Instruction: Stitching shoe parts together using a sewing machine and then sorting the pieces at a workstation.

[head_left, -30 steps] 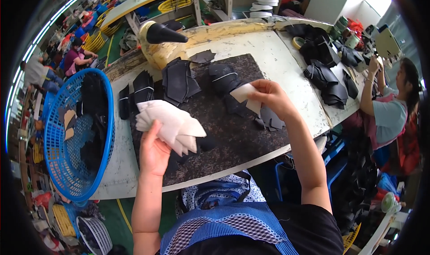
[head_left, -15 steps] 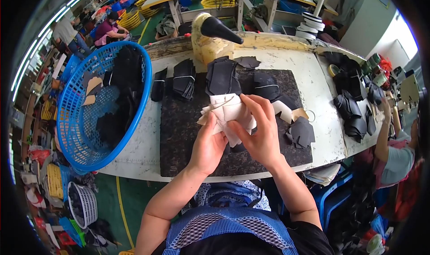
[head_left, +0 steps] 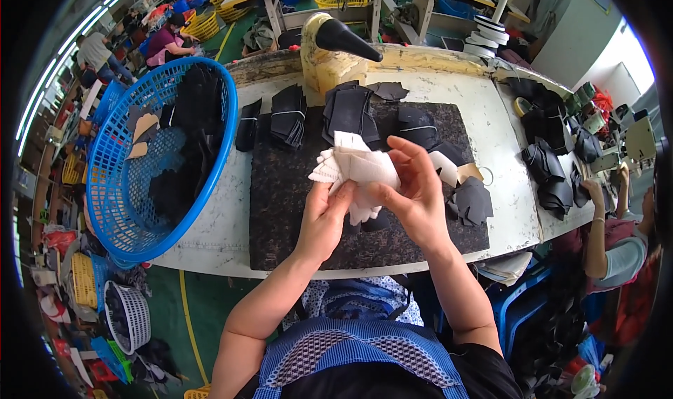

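Above a dark board (head_left: pixel 280 238), both of my hands hold a bundle of white cut fabric pieces (head_left: pixel 361 169), fanned out at its left side. My left hand (head_left: pixel 324 220) pinches it from below with the thumb on top. My right hand (head_left: pixel 415 199) has its thumb against the right part, its index finger raised and the other fingers partly hidden behind. Just beyond lies a stack of black cut pieces (head_left: pixel 347 112). Tied black bundles lie to the left (head_left: pixel 288 115) and to the right (head_left: pixel 416 127). Loose dark pieces (head_left: pixel 473 201) and a white piece (head_left: pixel 443 168) rest near my right hand.
A large blue basket (head_left: pixel 231 126) with black pieces leans at the table's left. A cream machine post with a black cone-shaped arm (head_left: pixel 347 38) stands at the back. More black bundles (head_left: pixel 547 168) lie right, where another person's arm (head_left: pixel 596 238) reaches in.
The white pieces have been turned and spread more at the left between my hands. My right index finger has lifted off them. The view has shifted slightly.
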Action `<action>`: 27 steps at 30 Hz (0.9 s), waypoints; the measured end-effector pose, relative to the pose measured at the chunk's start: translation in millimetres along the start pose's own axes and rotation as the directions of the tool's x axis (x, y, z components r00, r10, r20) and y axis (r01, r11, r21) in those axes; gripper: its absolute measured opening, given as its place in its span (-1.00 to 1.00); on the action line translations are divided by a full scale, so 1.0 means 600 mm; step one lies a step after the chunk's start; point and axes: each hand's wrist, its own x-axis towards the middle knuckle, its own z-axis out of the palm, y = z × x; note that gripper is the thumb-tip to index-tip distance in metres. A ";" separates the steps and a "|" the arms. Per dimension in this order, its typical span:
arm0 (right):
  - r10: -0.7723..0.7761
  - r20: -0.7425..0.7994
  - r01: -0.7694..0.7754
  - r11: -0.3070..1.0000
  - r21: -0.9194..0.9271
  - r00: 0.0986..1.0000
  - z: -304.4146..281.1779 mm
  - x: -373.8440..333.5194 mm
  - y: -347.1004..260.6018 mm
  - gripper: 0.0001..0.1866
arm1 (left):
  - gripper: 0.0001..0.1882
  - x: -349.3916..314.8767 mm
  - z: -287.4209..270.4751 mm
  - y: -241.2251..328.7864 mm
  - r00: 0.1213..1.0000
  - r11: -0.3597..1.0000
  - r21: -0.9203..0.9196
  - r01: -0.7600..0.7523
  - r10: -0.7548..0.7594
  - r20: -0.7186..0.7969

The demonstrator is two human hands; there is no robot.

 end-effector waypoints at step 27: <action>0.410 0.061 -0.376 0.755 0.537 0.910 0.017 -0.007 0.009 -0.57 | -0.63 -0.014 -0.009 0.004 0.974 0.974 0.030 -0.225 0.225 0.017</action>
